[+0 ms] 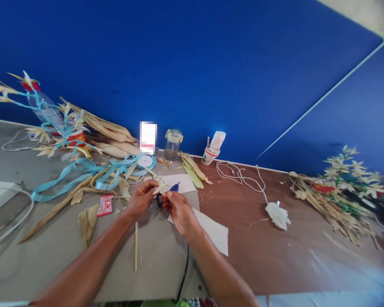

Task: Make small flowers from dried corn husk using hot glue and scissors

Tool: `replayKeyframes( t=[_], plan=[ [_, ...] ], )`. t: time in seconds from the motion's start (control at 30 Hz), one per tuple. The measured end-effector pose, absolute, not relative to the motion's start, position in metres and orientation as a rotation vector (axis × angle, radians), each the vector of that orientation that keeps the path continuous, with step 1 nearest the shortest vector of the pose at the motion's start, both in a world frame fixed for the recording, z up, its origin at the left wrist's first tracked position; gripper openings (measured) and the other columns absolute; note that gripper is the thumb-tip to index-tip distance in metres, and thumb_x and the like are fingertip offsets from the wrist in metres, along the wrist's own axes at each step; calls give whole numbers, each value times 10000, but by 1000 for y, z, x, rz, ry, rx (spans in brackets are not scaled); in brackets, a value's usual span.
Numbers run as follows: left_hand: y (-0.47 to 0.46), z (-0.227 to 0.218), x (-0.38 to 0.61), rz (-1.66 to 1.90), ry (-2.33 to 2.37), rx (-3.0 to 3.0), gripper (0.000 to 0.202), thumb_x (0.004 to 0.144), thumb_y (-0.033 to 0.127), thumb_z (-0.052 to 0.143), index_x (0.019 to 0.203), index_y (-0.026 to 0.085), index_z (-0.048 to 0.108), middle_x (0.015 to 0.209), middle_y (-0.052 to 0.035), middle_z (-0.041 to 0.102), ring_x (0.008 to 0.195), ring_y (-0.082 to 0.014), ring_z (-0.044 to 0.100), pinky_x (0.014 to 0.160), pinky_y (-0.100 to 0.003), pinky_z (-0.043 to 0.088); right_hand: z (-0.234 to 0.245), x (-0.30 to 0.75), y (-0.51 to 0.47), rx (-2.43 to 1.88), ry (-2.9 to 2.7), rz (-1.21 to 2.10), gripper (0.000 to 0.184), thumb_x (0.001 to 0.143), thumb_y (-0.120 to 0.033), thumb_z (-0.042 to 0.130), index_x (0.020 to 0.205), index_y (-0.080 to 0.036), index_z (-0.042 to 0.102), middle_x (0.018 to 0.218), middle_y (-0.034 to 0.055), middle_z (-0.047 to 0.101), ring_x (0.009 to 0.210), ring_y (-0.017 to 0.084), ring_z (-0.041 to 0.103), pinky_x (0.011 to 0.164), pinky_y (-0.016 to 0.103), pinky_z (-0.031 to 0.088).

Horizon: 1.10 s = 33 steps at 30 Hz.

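A small pale flower of corn-husk petals (161, 186) is between my two hands at the middle of the table. My left hand (144, 197) is closed, its fingertips pinching the flower from the left. From the right, my right hand (181, 211) pinches the flower's edge with thumb and fingers. Just behind the right fingers shows a dark blue tool, seemingly a glue gun (174, 187), mostly hidden by the hand. White paper (187, 182) lies under it, and another white sheet (216, 232) is beside my right wrist. A thin stick (136, 249) lies near my left forearm.
Blue ribbon (56, 189), dried husks (88, 224) and a red packet (105, 205) lie left. Along the wall stand a jar (172, 145) and a paper cup (209, 156). A white cable (257, 181) and husk flowers (348, 175) lie right. A black cord (184, 273) runs toward me.
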<state>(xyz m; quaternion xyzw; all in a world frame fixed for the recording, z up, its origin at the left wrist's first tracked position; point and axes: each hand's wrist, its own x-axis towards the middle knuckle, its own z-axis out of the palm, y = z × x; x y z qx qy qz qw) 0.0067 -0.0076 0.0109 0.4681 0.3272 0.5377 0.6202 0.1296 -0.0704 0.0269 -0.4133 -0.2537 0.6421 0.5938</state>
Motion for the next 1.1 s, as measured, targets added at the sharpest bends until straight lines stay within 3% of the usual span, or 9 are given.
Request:
replayKeyframes(
  t=[0.33,0.63,0.87,1.1],
  plan=[
    [-8,6,7,1235,756,1129,145,616,264,760,680,175,665,681,0,592,643,-121,508,627,-245,417,32,125,-69,-953,-587,1393,184,624,-339,717,616,-179,628,594,-18,572,559,105,453,589,244,352],
    [-4,2,6,1335,865,1077,155,603,232,752,713,187,653,736,22,581,700,-105,512,658,-223,401,29,127,-71,-905,-447,1460,273,650,-445,672,661,-172,653,627,6,595,546,106,483,551,240,386],
    [-11,3,7,1199,708,890,189,583,201,774,714,172,640,737,13,614,694,-111,555,685,-238,426,19,125,-69,-1081,-745,1214,66,669,-252,645,702,-197,662,609,-24,565,577,109,460,582,240,378],
    [-16,10,9,1125,598,820,152,596,177,775,701,165,666,750,0,639,704,-117,570,722,-260,435,22,124,-71,-1108,-1008,913,210,728,-173,584,923,-228,639,840,6,581,746,138,516,710,267,413]
  ],
)
